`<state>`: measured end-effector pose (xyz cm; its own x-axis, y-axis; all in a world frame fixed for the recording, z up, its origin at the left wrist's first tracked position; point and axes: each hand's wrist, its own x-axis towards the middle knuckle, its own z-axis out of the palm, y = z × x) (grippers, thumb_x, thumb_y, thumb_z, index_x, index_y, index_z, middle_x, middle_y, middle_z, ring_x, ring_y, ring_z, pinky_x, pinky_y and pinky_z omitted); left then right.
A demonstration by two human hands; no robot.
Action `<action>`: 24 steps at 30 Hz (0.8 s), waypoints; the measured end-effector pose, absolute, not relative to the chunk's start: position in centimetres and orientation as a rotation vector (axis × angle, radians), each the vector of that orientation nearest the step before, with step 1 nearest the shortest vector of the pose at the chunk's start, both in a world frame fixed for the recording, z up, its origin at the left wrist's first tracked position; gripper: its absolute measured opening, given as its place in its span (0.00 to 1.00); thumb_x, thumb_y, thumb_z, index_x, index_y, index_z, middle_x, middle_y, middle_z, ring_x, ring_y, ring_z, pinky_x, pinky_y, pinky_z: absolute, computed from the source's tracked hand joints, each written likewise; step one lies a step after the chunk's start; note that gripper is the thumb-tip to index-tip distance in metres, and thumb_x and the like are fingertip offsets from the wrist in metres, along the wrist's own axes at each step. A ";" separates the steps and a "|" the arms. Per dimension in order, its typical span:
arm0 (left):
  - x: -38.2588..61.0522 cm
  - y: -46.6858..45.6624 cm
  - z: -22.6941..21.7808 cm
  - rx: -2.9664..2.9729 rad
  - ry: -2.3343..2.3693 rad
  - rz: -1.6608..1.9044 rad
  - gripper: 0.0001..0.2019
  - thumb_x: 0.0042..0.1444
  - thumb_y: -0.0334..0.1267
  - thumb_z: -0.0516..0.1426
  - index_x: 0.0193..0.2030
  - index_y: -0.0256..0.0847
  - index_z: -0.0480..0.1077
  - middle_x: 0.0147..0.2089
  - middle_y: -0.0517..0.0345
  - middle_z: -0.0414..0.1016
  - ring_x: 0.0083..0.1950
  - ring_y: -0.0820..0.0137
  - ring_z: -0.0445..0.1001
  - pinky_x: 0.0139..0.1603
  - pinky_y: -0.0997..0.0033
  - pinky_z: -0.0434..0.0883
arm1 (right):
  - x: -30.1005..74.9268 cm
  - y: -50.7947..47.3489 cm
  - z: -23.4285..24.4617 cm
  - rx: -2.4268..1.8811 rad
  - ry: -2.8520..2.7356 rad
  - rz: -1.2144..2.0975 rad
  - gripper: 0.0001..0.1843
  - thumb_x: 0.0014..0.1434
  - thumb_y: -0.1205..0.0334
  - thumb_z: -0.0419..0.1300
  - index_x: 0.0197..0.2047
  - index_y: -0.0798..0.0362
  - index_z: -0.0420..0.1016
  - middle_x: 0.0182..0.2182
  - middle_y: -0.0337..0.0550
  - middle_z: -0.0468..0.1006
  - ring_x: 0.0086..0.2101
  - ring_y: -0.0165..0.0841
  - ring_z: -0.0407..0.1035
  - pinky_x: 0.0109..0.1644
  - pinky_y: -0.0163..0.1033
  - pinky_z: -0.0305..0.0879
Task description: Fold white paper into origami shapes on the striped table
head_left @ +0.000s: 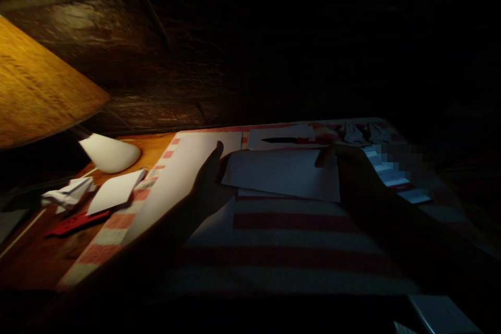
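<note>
A white sheet of paper (282,172), apparently folded since a second layer peeks out along its lower edge, is held up over the striped cloth. My left hand (211,180) supports its left end, thumb raised and fingers hidden behind the paper. At the opposite end my right hand (348,164) grips the upper right corner, its thumb on the front face. Behind the paper lies a knife (285,140) with a dark blade and a red handle, on another white sheet (266,133). A larger white sheet (172,188) lies beneath my left arm.
A red-and-white striped cloth (293,255) covers much of the wooden table (154,145). At left stand a lamp with a yellow shade (43,88) and white base (109,154), crumpled paper (70,193), a white pad (115,190) and a red-handled tool (78,223). Right side is dark.
</note>
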<state>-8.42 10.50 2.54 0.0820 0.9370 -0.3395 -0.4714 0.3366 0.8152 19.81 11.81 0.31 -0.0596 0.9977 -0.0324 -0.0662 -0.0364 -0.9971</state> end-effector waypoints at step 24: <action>-8.1 10.8 0.7 0.898 1.118 1.189 0.19 0.48 0.39 0.70 0.45 0.36 0.75 0.37 0.52 0.82 0.29 0.67 0.79 0.29 0.70 0.77 | 20.2 13.1 0.2 -1.210 -1.139 1.272 0.27 0.48 0.60 0.74 0.51 0.45 0.75 0.49 0.45 0.82 0.45 0.45 0.78 0.47 0.49 0.79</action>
<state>-8.13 10.80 0.68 0.0116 0.9839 -0.1785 -0.2389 0.1761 0.9549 20.18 13.11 0.19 0.0025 0.9985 -0.0547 -0.0559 -0.0545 -0.9970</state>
